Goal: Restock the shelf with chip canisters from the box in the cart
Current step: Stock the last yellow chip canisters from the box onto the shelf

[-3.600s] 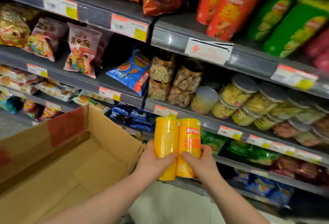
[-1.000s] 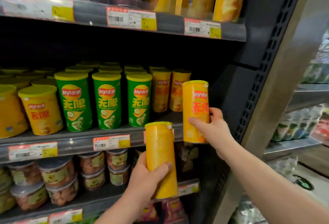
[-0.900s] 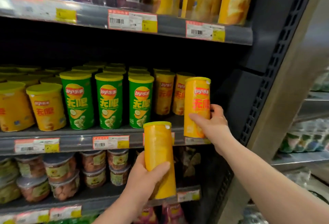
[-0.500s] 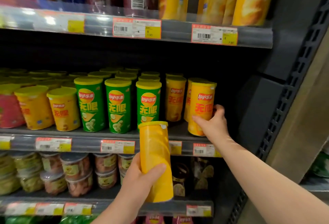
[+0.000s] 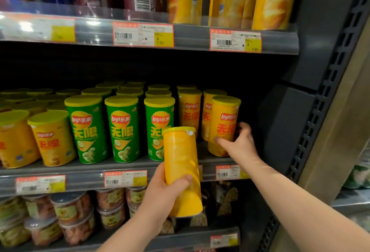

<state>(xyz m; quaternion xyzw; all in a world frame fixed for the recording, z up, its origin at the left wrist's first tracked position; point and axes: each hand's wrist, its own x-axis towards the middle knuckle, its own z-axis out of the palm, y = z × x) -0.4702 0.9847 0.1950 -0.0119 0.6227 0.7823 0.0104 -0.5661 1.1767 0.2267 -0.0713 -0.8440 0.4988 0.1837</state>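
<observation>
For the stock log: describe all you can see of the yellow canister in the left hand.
The canister is a tall, glossy yellow-orange tube with a yellow lid on top and a small pale tab at the lid's rim. No logo shows on the side facing the camera. It is near upright, top leaning slightly left, held in the air before the shelf edge, not on it. The left hand grips its lower half, thumb across the front.
</observation>
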